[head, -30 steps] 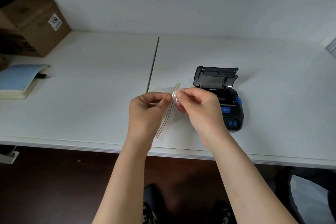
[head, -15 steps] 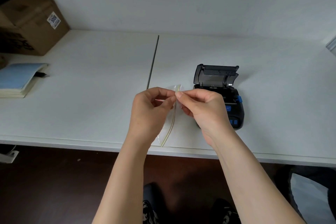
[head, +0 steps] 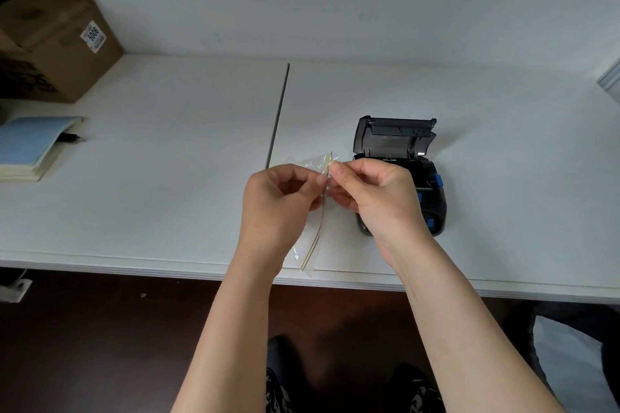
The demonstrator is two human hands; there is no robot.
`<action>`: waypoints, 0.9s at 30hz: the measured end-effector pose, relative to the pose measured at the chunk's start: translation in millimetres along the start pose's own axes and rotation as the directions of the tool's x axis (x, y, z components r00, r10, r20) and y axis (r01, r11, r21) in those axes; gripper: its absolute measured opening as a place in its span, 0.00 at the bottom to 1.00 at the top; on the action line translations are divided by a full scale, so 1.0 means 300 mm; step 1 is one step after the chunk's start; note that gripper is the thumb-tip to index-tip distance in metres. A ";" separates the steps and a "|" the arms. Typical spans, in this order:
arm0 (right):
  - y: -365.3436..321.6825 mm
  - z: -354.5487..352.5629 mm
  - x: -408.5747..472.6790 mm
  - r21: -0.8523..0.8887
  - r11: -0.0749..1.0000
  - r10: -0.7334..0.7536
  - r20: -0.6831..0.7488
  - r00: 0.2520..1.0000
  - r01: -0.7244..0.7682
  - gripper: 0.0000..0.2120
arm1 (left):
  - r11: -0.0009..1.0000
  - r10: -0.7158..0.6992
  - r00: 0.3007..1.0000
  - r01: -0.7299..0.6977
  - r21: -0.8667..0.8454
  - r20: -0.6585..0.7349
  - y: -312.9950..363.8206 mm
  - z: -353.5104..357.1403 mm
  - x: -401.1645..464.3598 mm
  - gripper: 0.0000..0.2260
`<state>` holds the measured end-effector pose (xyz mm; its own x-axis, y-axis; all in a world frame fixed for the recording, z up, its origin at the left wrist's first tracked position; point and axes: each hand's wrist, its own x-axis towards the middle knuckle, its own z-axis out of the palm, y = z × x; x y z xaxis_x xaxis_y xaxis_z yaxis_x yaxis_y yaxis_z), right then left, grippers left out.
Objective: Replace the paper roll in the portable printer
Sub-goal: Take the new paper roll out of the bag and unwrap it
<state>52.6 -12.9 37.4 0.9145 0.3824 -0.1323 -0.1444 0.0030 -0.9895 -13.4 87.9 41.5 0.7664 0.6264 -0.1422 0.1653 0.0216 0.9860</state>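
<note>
Only the head view to go on. Both hands are up over the front edge of the counter (head: 167, 198), working a thin clear plastic bag (head: 315, 228) with a yellowish strip along one edge. The left hand (head: 278, 208) has its grip pinching the bag from the 9 o'clock side, and the right hand (head: 382, 201) has thumb and fingertip pressed together on the top corner from 3 o'clock, like they're peeling it apart. The printer (head: 402, 178) sits just past the right hand, at about 2 o'clock from the bag, lid flipped up and open.

My guess is that film is super light, floppy and slippery, so pinching right at the strip edge is the way to go; grab the middle and it'll just slide.

Hard to tell what's in the bag. I can't make out any paper roll, and the right hand covers part of the printer's bay, so no idea if it's empty. Over at 10 o'clock there's a cardboard box (head: 50, 43) and a stack of blue-topped paper (head: 33, 144), both cut off by the frame.
</note>
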 end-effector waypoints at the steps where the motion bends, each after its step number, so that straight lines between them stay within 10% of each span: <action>1: 0.001 0.002 -0.001 -0.027 1.000 -0.014 0.001 1.000 0.014 0.07 | 1.000 -0.009 1.000 0.009 -0.011 -0.001 0.001 0.002 0.000 0.05; 27: -0.012 -0.009 -0.012 -0.140 0.990 0.006 0.068 0.998 0.004 0.05 | 0.996 -0.007 0.998 0.012 -0.088 0.056 0.009 -0.010 0.001 0.06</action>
<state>50.8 -16.6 41.4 0.8859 0.4442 -0.1336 -0.0862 -0.1253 -0.9884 -14.6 90.4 44.5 0.7990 0.5813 -0.1541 0.1193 0.0980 0.9880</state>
